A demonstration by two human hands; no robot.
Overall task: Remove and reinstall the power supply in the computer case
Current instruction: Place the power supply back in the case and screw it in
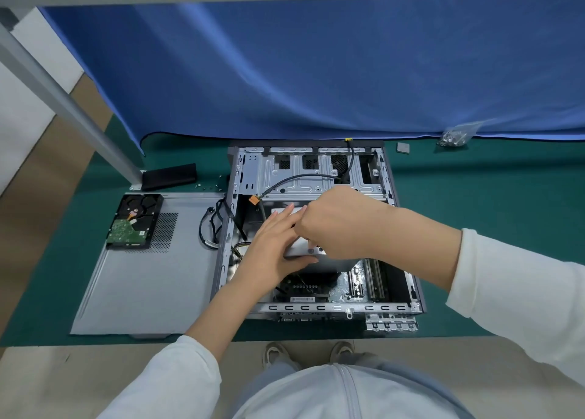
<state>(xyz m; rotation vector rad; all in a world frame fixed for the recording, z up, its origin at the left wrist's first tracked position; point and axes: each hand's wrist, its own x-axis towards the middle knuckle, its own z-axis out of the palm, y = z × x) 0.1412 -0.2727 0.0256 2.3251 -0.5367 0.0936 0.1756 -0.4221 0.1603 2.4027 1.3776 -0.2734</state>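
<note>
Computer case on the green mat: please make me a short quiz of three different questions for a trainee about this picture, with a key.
1. True or false: the hard drive lies inside the computer case.
2. Which hand lies with straight fingers on the power supply? A) left hand B) right hand
3. Fill in: the bag of screws lies at the edge of the blue ____.

Key: 1. False: it rests on the removed side panel, left of the case. 2. A; the right hand's fingers are curled at the supply's top. 3. cloth.
</note>
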